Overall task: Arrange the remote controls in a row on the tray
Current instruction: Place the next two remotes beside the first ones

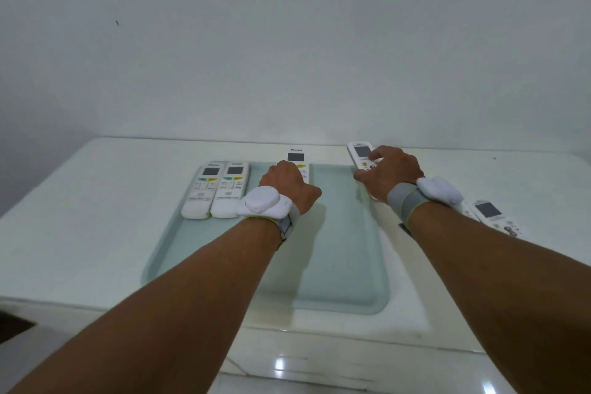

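A bare pale wall rises behind the white surface (112, 176), where I see a light green tray (335, 265) at centre frame holding two remotes (212, 190) touching side by side at its upper left. My left hand (287, 184) has its fingers wrapped on a third remote (295, 157) at the tray's top edge, while my right hand (388, 169) grasps a fourth remote (361, 152) just beyond the tray's upper right corner. A fifth remote (489, 213) lies on the surface at right.

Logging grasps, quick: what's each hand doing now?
Left hand: closed on the third remote.
Right hand: closed on the fourth remote.
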